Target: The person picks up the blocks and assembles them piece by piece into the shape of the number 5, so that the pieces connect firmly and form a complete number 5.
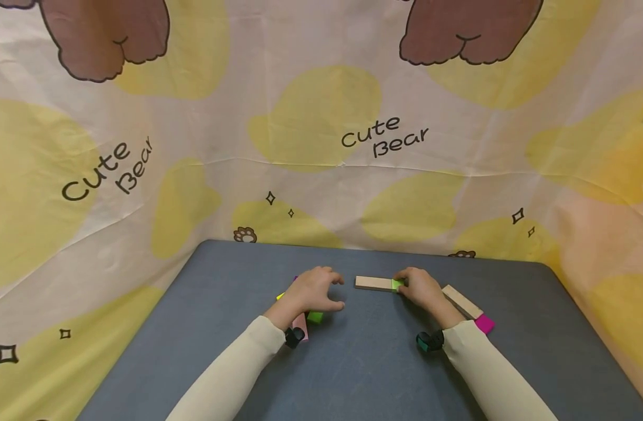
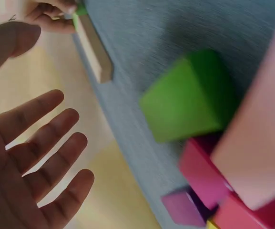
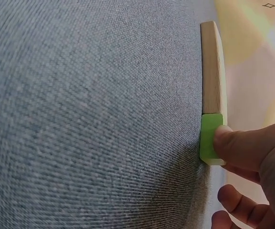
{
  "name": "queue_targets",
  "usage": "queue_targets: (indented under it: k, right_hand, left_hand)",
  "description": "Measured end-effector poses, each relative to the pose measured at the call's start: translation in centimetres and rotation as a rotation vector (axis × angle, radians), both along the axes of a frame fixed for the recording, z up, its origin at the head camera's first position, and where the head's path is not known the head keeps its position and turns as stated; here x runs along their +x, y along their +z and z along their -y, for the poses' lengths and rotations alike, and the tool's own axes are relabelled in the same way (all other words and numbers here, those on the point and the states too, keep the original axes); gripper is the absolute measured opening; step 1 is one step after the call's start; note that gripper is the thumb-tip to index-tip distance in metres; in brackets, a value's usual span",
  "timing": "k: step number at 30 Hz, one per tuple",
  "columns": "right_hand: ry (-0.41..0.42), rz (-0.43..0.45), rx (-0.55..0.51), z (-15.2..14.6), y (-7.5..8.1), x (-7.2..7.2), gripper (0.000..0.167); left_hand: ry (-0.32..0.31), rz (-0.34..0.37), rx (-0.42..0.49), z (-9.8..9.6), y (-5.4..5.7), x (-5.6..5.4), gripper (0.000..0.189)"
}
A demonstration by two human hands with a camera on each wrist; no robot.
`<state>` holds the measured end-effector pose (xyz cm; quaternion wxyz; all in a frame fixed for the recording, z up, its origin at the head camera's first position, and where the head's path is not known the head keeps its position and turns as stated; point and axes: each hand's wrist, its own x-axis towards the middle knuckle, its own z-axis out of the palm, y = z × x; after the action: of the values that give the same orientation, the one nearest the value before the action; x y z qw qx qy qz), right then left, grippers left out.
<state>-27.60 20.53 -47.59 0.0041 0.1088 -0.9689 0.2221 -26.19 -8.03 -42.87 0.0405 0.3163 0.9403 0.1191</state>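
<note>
In the head view my right hand [image 1: 420, 288] pinches a small light green block [image 1: 397, 285] between thumb and fingers. That green block [image 3: 210, 136] meets the end of a long plain wooden block [image 3: 212, 71], lying in line with it on the table. My left hand [image 1: 313, 290] hovers with spread fingers and holds nothing. Under and beside it sit a darker green block [image 2: 189, 98], a long pale pink block [image 2: 261, 124], a magenta block [image 2: 201, 167], a purple block [image 2: 181, 207] and a red block [image 2: 247, 214]. A bit of yellow block [image 1: 280, 296] peeks out behind the left wrist.
To the right of my right wrist, another wooden block [image 1: 462, 302] lies at a slant, its near end by a magenta block [image 1: 484, 323]. The grey table [image 1: 363, 368] ends at a patterned cloth [image 1: 311, 204] hanging behind and at the sides.
</note>
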Motion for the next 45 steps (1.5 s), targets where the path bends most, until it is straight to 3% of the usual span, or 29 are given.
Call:
queue_targets:
  k: [7, 17, 45]
  right_hand:
    - [-0.002, 0.008, -0.001, -0.1, 0.1, 0.0, 0.025]
    - [0.004, 0.003, -0.003, -0.1, -0.1, 0.0, 0.025]
    - [0.014, 0.005, -0.039, -0.7, -0.6, -0.3, 0.027]
  left_hand:
    - [-0.028, 0.018, -0.053, 1.9, -0.7, 0.2, 0.056]
    - [-0.013, 0.008, -0.077, 3.5, -1.4, 0.5, 0.06]
    - [0.006, 0.04, -0.061, 3.9, -2.7, 0.0, 0.049]
